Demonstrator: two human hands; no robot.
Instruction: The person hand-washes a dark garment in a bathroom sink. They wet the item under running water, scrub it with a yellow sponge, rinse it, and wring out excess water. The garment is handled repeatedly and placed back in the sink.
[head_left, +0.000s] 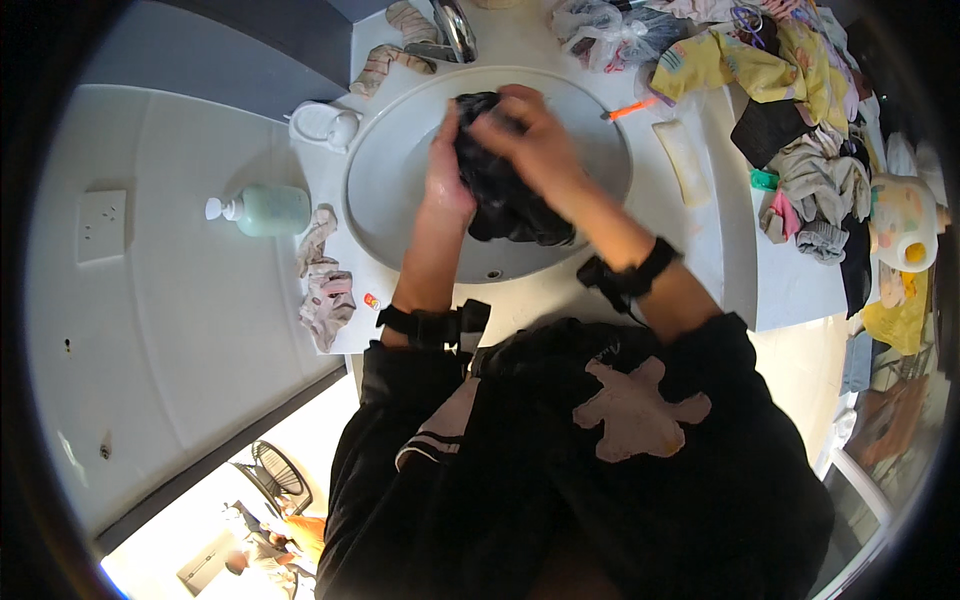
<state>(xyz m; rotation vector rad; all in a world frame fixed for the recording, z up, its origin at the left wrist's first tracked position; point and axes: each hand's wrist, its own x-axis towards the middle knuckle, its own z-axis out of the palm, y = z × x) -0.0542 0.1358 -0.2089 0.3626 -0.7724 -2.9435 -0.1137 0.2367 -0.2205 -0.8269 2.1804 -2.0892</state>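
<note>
Over the white oval washbasin (382, 217) I hold a bunched black cloth (495, 187) that looks wet. My left hand (448, 169) grips its left edge, palm turned inward and fingers upward. Across its upper part lies my right hand (532, 139), blurred, with the fingers curled onto the fabric. The cloth's lower folds hang down toward the near side of the basin. Behind the basin stands a chrome faucet (454, 34). What kind of garment the black cloth is, I cannot tell.
Left of the basin are a pump bottle (274, 210), a white soap dish (322, 126) and crumpled socks (328, 300). To the right lie an orange-handled razor (630, 109), a pale bar (681, 163) and a heap of clothes (817, 165). A person (259, 559) is far off at lower left.
</note>
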